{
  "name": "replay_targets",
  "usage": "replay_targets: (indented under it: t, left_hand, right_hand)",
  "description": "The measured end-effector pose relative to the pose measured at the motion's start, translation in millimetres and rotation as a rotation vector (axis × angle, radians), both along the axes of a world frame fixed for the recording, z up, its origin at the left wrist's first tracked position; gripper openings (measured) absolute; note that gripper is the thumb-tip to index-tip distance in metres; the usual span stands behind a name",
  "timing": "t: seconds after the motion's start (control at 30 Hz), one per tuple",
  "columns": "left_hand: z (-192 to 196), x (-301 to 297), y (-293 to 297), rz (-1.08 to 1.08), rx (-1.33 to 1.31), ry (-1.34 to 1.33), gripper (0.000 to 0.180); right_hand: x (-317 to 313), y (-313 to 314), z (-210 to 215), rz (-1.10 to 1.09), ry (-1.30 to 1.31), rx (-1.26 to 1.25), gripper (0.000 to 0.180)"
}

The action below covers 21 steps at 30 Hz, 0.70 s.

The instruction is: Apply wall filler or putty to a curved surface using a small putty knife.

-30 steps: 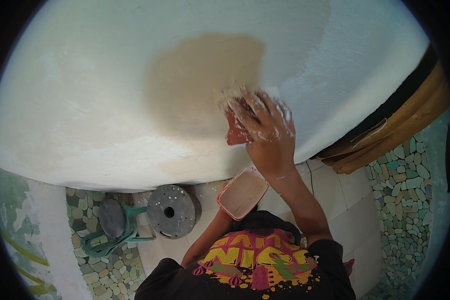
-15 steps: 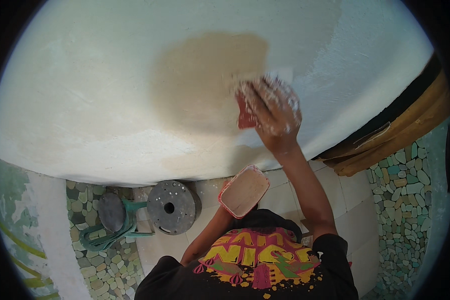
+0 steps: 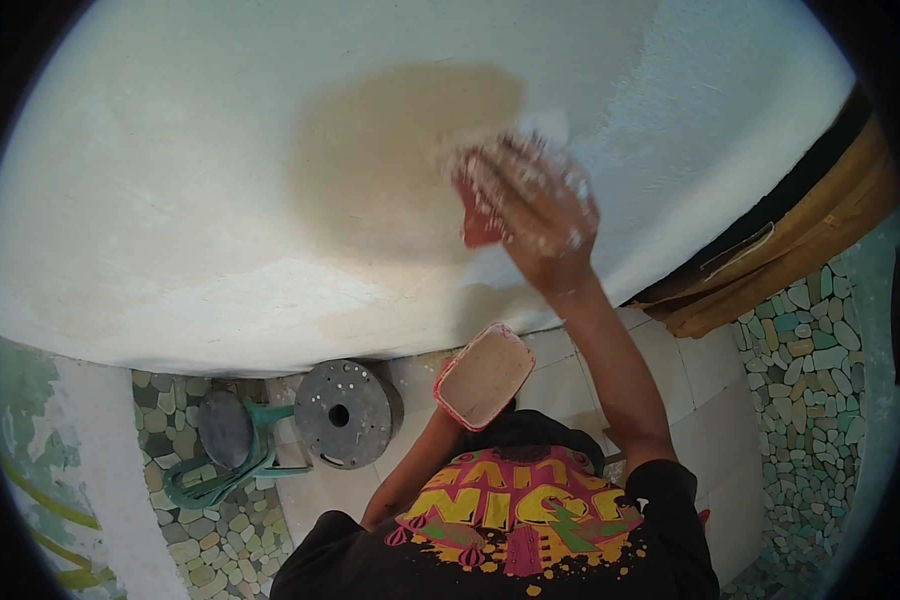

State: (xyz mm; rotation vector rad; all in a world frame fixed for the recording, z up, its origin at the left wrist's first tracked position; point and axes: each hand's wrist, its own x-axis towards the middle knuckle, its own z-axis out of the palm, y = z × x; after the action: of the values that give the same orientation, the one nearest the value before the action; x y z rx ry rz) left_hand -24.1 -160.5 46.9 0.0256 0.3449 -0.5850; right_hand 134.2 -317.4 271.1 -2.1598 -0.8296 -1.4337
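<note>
Against the pale wall (image 3: 200, 190), my right hand (image 3: 550, 205), smeared with white paste, grips a putty knife (image 3: 478, 215) by its reddish handle. Motion blurs the fingers and the pale, wide blade, which lies at the wall surface. Lower down, close to my chest, a rectangular tub (image 3: 441, 392) with a red, paste-smeared rim holds pale putty (image 3: 487, 378). My left hand (image 3: 449, 428) supports this tub from below and from its left side; most of the fingers are hidden under it. A darker tan patch (image 3: 370, 160) shows on the wall left of the knife.
A round dark grey stool-like block (image 3: 320, 405) with a centre hole stands by the wall's foot. Left of it are a green plastic frame (image 3: 260, 455) and a dark round disc (image 3: 224, 430). Brown sheeting (image 3: 810, 225) hangs at right. Pale tiles (image 3: 560, 385) and pebble flooring (image 3: 800, 390) lie below.
My right hand and the putty knife have moved slightly left and up along the wall. The tub in my left hand stays nearly in place. The view has shifted a little.
</note>
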Motion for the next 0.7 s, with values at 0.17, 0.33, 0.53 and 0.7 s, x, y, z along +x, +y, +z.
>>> replay_targets:
  t: [0.17,0.33,0.53,0.7]
  left_hand:
    - [3.0,-6.7,-3.0,0.035,-0.040,-0.043,0.061]
    - [-13.2,-13.5,7.6,0.035,-0.107,-0.094,0.061]
    - [-9.9,-11.3,7.3,0.152,-0.028,-0.095,0.066]
    - [-23.7,-10.4,19.2,0.040,0.236,-0.165,0.068]
  right_hand:
    - [-35.8,-10.3,-58.6,0.079,0.280,-0.029,0.042]
    - [-62.0,-39.9,-64.4,0.122,0.579,0.361,0.033]
    - [-103.4,-76.9,-109.0,0.455,1.020,1.712,0.030]
    - [-124.9,-76.6,-133.0,0.424,1.073,1.756,0.033]
